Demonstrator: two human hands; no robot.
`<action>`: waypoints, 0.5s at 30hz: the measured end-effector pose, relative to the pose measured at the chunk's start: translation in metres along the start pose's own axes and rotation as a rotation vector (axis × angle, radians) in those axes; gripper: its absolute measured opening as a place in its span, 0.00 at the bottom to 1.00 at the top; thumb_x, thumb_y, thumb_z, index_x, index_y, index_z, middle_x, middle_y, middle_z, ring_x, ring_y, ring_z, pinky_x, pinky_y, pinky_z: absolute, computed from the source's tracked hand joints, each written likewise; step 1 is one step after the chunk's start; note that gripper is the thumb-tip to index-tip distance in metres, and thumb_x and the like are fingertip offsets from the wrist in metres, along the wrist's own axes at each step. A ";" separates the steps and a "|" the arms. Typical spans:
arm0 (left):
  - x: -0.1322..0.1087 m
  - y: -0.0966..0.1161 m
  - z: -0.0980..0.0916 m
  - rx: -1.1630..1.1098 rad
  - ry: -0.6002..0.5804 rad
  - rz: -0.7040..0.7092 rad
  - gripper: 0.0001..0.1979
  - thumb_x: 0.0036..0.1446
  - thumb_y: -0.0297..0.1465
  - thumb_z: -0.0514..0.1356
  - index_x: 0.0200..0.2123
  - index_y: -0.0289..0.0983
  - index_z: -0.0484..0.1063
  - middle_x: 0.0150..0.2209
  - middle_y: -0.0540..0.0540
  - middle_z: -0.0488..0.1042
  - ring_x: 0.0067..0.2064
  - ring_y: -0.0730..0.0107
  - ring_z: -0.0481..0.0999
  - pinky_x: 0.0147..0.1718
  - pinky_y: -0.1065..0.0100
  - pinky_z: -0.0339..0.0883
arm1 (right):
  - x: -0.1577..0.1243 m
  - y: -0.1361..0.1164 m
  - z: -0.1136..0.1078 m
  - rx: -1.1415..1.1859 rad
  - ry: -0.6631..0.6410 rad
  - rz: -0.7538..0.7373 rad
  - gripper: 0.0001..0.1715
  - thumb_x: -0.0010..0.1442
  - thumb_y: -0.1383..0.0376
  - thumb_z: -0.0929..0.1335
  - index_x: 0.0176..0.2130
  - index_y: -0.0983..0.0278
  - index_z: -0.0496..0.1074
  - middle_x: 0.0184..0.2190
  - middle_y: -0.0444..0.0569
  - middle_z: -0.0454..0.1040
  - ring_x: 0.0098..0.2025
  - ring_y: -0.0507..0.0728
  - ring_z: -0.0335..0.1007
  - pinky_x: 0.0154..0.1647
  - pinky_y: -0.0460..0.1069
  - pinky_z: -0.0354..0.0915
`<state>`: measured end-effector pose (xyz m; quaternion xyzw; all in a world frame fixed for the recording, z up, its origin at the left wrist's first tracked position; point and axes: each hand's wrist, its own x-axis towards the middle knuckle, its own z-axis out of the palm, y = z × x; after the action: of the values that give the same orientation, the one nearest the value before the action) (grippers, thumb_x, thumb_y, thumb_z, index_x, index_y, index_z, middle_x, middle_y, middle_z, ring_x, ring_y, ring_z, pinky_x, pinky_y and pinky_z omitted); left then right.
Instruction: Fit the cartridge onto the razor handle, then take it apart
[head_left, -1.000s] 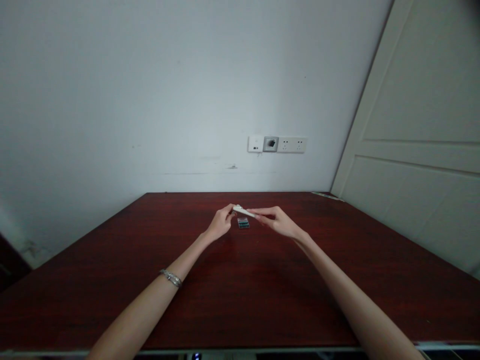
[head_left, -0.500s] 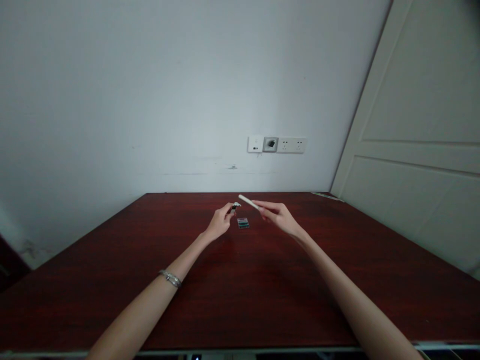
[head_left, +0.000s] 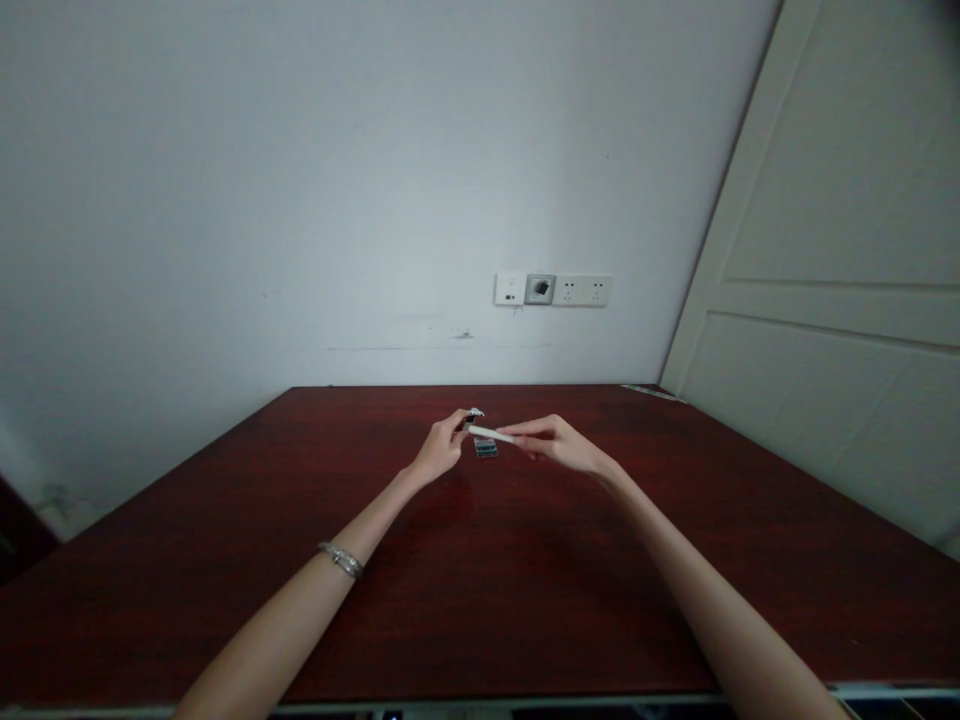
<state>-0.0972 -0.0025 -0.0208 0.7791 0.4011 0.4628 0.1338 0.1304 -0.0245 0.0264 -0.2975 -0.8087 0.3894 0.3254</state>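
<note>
Near the far middle of the table, my left hand (head_left: 441, 447) is closed, its thumb and fingers pinching a small black-and-white object (head_left: 474, 414) whose exact kind I cannot make out. Opposite it, my right hand (head_left: 559, 444) grips a slim white stick (head_left: 491, 434) by its right end. The stick lies almost level and points left, its free tip beside the left fingers and just below the small object; whether they touch is unclear. Beneath the stick, a little clear case (head_left: 487, 450) with dark green and pinkish parts rests on the table, partly covered from view.
The dark red wooden table (head_left: 480, 580) runs back to a pale wall (head_left: 375, 200). Sockets and switch plates (head_left: 555, 290) are mounted on the wall. A white panelled door (head_left: 832, 300) stands at the right. A metal bracelet (head_left: 341, 559) circles my left wrist.
My right hand has tipped the white stick from a slant down to nearly level and brought its tip lower, left beside my left fingers. The left hand has barely moved.
</note>
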 end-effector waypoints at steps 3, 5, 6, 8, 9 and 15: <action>0.000 0.000 0.001 -0.003 0.000 -0.017 0.11 0.53 0.23 0.52 0.39 0.35 0.68 0.30 0.48 0.73 0.32 0.72 0.71 0.35 0.73 0.62 | 0.000 -0.001 0.000 0.036 0.104 -0.017 0.26 0.55 0.56 0.64 0.50 0.65 0.69 0.20 0.42 0.62 0.22 0.48 0.52 0.23 0.45 0.51; -0.001 -0.001 0.001 -0.002 -0.004 -0.015 0.10 0.53 0.23 0.52 0.39 0.35 0.68 0.30 0.48 0.73 0.32 0.72 0.71 0.35 0.73 0.62 | 0.000 0.000 0.000 0.047 0.197 -0.027 0.26 0.55 0.56 0.63 0.51 0.65 0.68 0.19 0.42 0.61 0.22 0.48 0.52 0.22 0.45 0.50; -0.001 -0.002 0.002 0.001 -0.008 -0.008 0.10 0.53 0.23 0.52 0.39 0.34 0.68 0.30 0.48 0.73 0.32 0.72 0.71 0.35 0.73 0.62 | 0.000 0.000 -0.001 0.041 0.196 -0.023 0.26 0.55 0.56 0.63 0.51 0.66 0.68 0.19 0.42 0.61 0.22 0.48 0.51 0.22 0.45 0.50; -0.001 -0.004 0.003 0.006 -0.013 0.009 0.11 0.53 0.23 0.52 0.39 0.34 0.68 0.31 0.48 0.73 0.33 0.72 0.71 0.35 0.73 0.62 | -0.001 0.001 -0.002 0.017 0.100 -0.003 0.26 0.54 0.57 0.64 0.50 0.65 0.69 0.19 0.42 0.61 0.22 0.48 0.52 0.22 0.44 0.50; -0.001 -0.004 0.003 0.004 -0.012 0.014 0.11 0.53 0.23 0.51 0.40 0.34 0.68 0.31 0.48 0.72 0.33 0.72 0.71 0.35 0.73 0.62 | -0.002 0.001 -0.003 0.006 0.043 0.007 0.25 0.54 0.57 0.64 0.49 0.65 0.70 0.19 0.42 0.61 0.22 0.48 0.52 0.22 0.45 0.50; -0.002 -0.003 0.003 -0.013 -0.021 -0.002 0.11 0.54 0.24 0.51 0.40 0.34 0.68 0.31 0.48 0.72 0.33 0.73 0.71 0.36 0.73 0.62 | -0.001 0.002 -0.003 0.037 0.154 -0.011 0.27 0.55 0.57 0.63 0.52 0.66 0.68 0.19 0.42 0.60 0.21 0.48 0.51 0.22 0.45 0.50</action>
<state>-0.0966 -0.0015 -0.0249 0.7827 0.3973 0.4571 0.1433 0.1344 -0.0229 0.0259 -0.3161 -0.7755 0.3784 0.3943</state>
